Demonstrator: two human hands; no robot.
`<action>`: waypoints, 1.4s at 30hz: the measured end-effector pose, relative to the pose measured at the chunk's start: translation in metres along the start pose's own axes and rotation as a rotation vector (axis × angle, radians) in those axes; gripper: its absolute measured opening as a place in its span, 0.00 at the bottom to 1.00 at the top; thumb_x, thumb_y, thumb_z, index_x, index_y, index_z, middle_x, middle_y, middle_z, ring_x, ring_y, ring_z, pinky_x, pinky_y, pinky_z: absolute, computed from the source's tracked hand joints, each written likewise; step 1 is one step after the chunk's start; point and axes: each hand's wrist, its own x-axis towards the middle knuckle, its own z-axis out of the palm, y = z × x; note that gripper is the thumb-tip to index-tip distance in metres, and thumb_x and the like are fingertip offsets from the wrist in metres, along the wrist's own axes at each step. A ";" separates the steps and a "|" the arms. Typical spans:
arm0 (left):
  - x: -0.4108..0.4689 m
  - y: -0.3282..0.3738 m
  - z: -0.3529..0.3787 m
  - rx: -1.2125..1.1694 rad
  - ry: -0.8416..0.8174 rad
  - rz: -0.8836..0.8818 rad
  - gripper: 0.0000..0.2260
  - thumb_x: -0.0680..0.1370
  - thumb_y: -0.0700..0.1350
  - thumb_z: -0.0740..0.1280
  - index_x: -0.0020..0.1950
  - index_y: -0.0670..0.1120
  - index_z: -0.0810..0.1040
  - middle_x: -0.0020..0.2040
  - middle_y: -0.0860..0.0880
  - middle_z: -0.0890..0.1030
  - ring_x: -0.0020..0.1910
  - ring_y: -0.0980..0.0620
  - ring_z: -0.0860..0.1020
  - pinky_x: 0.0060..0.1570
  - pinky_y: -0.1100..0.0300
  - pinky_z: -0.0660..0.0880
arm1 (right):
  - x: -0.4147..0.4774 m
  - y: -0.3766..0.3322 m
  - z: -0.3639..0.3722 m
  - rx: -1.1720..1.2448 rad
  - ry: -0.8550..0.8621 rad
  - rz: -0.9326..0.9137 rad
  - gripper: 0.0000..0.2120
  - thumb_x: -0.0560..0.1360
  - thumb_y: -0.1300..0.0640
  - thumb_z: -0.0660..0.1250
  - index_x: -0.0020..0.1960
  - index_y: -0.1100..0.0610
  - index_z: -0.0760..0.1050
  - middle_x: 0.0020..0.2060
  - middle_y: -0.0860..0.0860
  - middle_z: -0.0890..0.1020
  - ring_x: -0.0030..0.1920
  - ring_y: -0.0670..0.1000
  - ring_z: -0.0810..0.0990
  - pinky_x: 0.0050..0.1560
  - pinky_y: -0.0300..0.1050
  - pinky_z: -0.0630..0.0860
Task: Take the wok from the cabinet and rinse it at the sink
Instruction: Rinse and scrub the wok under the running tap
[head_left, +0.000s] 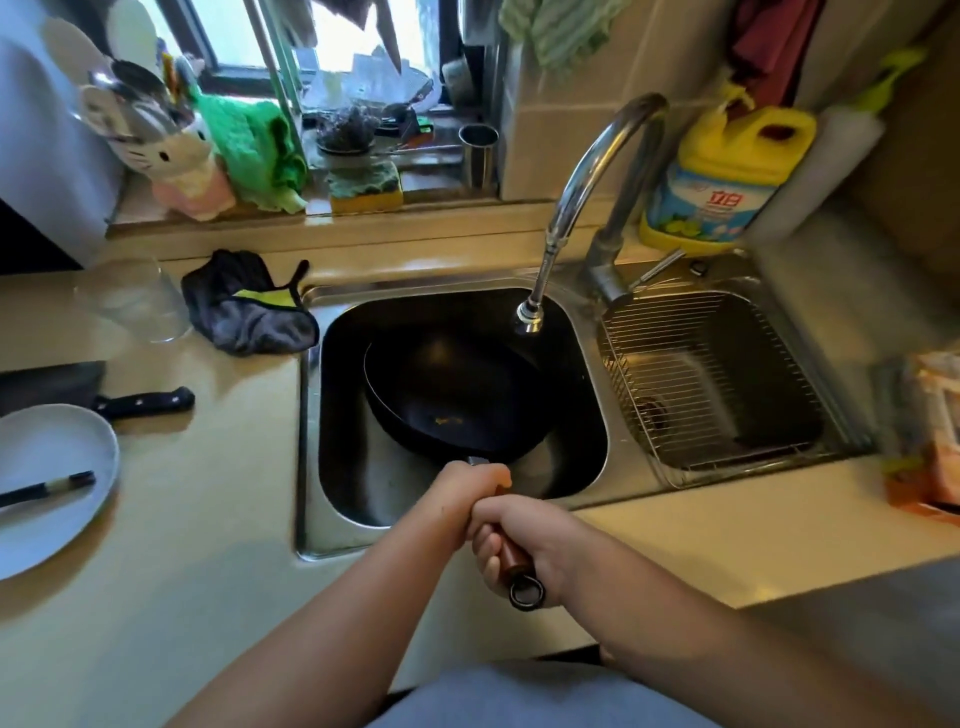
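Closest to the person, the right hand and left hand both wrap tight around the wok handle. From them the wok lies toward 11 o'clock, down in the sink. Farther off, the tap hangs over its 1 o'clock edge, with no water seen.

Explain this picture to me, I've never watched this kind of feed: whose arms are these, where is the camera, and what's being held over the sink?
There is no machine: a person wears one wide-angle camera on the head, looking down at their own bare arms. Both hands grip the wooden handle of a dark wok: the left hand nearer the pan, the right hand behind it. The wok sits in the left sink basin, near the faucet; no water is visibly running. A wire rack fills the right basin. On the counter to the left lie a dark cloth, a glass, a knife and a plate with chopsticks.
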 end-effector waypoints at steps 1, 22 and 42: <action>0.003 0.002 0.002 0.010 0.004 -0.011 0.07 0.66 0.46 0.69 0.35 0.43 0.78 0.27 0.48 0.76 0.27 0.49 0.75 0.28 0.62 0.67 | 0.001 -0.004 -0.001 0.003 0.008 0.007 0.09 0.71 0.67 0.61 0.34 0.58 0.70 0.22 0.48 0.71 0.18 0.43 0.69 0.18 0.33 0.67; 0.037 0.002 0.016 -0.299 -0.137 -0.184 0.08 0.75 0.37 0.67 0.36 0.39 0.76 0.24 0.45 0.77 0.21 0.50 0.76 0.24 0.62 0.74 | 0.008 -0.044 -0.056 -0.515 -0.111 -0.052 0.13 0.76 0.47 0.67 0.49 0.57 0.73 0.26 0.49 0.77 0.25 0.47 0.77 0.30 0.41 0.79; -0.030 -0.026 0.008 -0.511 -0.001 -0.165 0.10 0.80 0.42 0.63 0.55 0.35 0.77 0.38 0.43 0.82 0.25 0.51 0.79 0.21 0.64 0.75 | -0.004 -0.303 -0.173 -0.091 0.447 -0.759 0.08 0.77 0.49 0.66 0.50 0.54 0.74 0.41 0.52 0.80 0.39 0.47 0.79 0.36 0.39 0.78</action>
